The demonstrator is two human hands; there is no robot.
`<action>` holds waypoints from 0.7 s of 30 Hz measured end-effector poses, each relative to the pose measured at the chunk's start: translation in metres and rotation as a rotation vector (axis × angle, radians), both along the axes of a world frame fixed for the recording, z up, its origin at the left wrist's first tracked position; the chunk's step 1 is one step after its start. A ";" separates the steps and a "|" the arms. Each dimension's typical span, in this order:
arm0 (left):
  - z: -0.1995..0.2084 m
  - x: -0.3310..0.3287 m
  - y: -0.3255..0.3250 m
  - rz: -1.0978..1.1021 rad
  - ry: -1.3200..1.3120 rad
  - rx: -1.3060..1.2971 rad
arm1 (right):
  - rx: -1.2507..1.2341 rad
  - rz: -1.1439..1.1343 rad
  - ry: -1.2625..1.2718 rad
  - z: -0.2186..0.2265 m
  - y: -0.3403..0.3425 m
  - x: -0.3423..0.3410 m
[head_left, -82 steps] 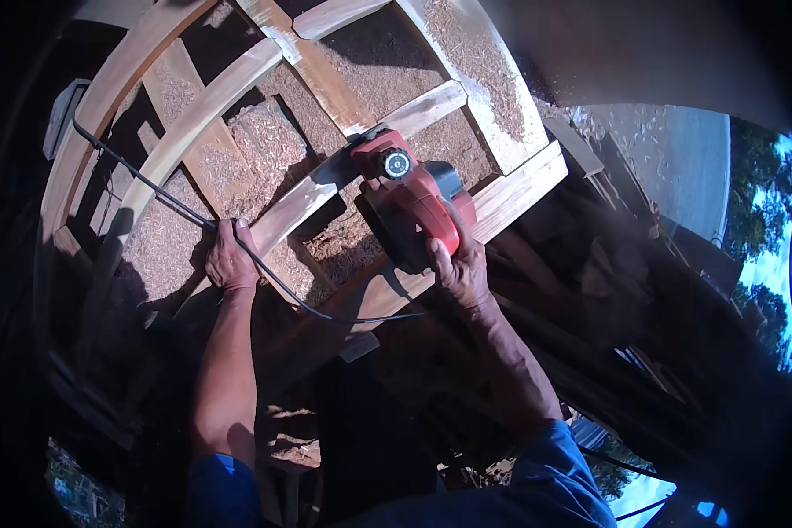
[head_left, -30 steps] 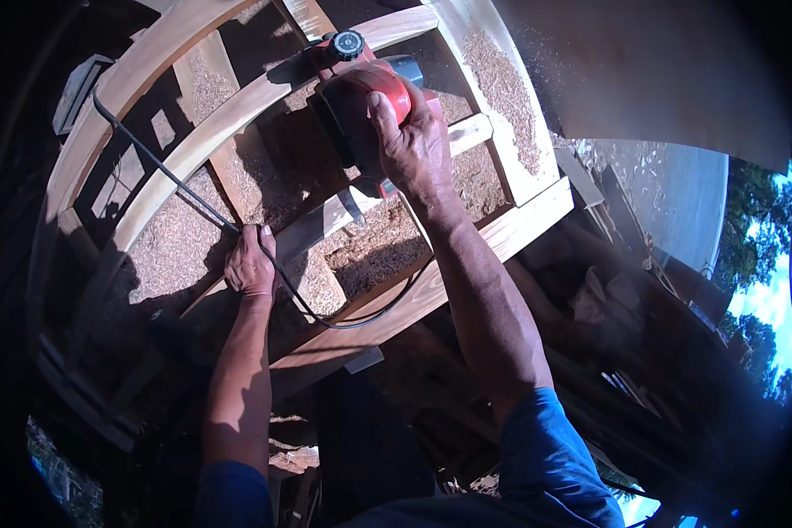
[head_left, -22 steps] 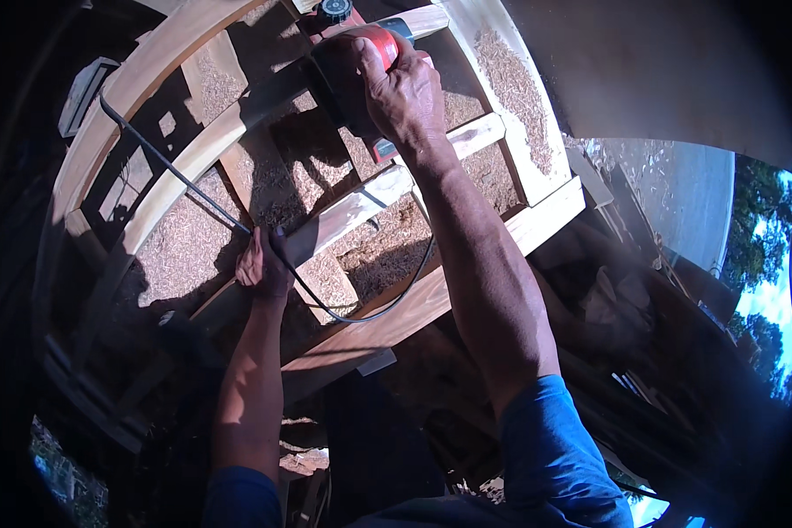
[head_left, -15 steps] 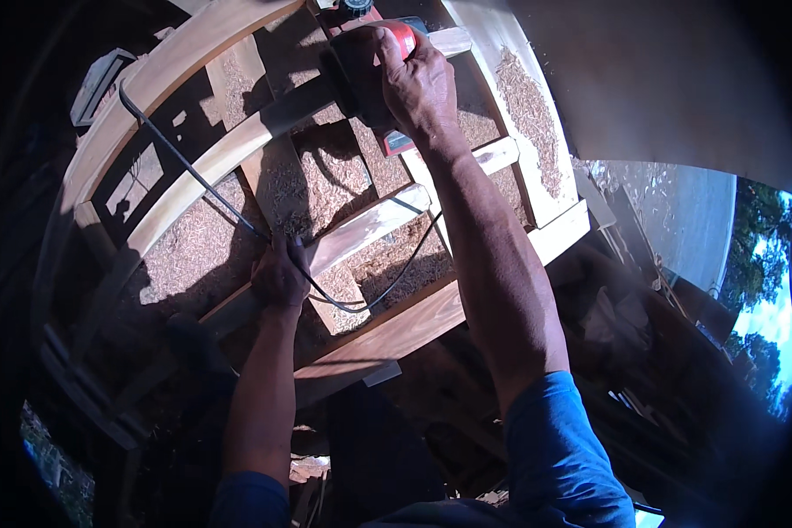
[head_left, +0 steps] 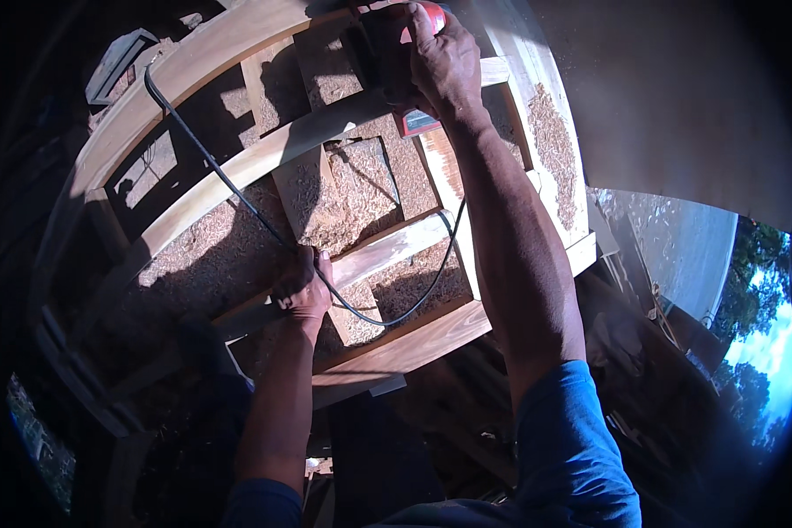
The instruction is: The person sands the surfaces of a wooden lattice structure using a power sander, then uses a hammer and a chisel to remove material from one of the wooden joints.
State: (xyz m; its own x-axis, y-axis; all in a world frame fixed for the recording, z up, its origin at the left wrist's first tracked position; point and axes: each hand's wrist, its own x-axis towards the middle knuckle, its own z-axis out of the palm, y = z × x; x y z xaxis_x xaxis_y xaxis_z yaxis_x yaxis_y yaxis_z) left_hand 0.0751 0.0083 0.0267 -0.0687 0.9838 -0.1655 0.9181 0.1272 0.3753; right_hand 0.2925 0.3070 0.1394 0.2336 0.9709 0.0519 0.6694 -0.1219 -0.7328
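My right hand (head_left: 447,62) is wrapped round the handle of a red and black electric planer (head_left: 387,57). The planer rests on a cross-piece of a wooden frame (head_left: 396,343), and its far end runs near the upper picture edge. Behind its red base shows a bare strip of pale, streaked wood. Nearer to me, my left hand (head_left: 304,286) is closed by a short rail (head_left: 396,246), with a dark power cord (head_left: 229,180) passing under its thumb. From there the cord loops to the right and disappears behind my right forearm.
Wood shavings (head_left: 352,194) lie between the rails and in a pile on the broad right-hand board (head_left: 554,158). A long curved rail (head_left: 185,70) bounds the far left side. Dark, cluttered timber scraps lie below right, beside a grey sheet (head_left: 678,246).
My right hand has pushed the planer farther away along the cross-piece, baring more wood behind it. The cord has shifted with it. My left hand stays by the short rail; the view has turned slightly.
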 end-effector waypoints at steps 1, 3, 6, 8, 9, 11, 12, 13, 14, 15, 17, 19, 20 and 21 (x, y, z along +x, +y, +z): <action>0.000 0.001 0.000 0.005 0.023 -0.037 | 0.000 0.002 0.003 0.000 0.003 -0.001; 0.004 0.001 0.005 -0.028 0.050 0.029 | -0.003 0.007 0.013 0.001 0.007 -0.003; 0.005 0.001 0.003 0.011 0.014 0.008 | -0.009 0.015 0.042 0.002 0.007 -0.004; 0.001 -0.002 -0.001 0.034 0.006 -0.067 | -0.019 0.015 0.054 0.003 0.006 -0.003; 0.001 -0.003 -0.002 0.031 0.028 -0.084 | -0.023 0.014 0.058 0.003 0.006 -0.004; 0.002 0.001 -0.001 0.022 0.065 -0.114 | -0.022 0.012 0.063 0.004 0.012 -0.004; 0.002 0.001 0.000 0.013 0.030 -0.113 | -0.021 0.007 0.063 0.006 0.014 0.000; 0.003 0.002 0.000 0.010 0.014 -0.085 | -0.026 0.001 0.062 0.006 0.015 0.000; 0.003 0.002 -0.001 0.012 -0.002 -0.051 | -0.025 0.002 0.071 0.006 0.019 -0.002; 0.002 0.003 0.000 0.012 -0.021 -0.018 | -0.027 -0.006 0.081 0.006 0.014 0.002; -0.006 0.003 0.000 -0.020 -0.048 -0.032 | -0.027 -0.019 0.120 0.013 0.006 0.015; -0.010 -0.007 -0.001 -0.050 -0.093 -0.021 | -0.062 -0.017 0.199 0.026 -0.022 0.026; -0.002 -0.010 0.001 -0.060 -0.101 0.015 | -0.104 -0.013 0.243 0.040 -0.050 0.035; -0.007 -0.003 0.002 -0.067 -0.008 0.234 | -0.139 -0.038 0.259 0.064 -0.077 0.052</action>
State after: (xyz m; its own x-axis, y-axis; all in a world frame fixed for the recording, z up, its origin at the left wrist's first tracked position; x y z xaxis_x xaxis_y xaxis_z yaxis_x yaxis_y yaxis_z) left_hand 0.0725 0.0101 0.0200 -0.0013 0.9977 0.0672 0.9183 -0.0254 0.3951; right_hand 0.3441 0.2297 0.2034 0.2577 0.9551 -0.1465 0.4557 -0.2539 -0.8532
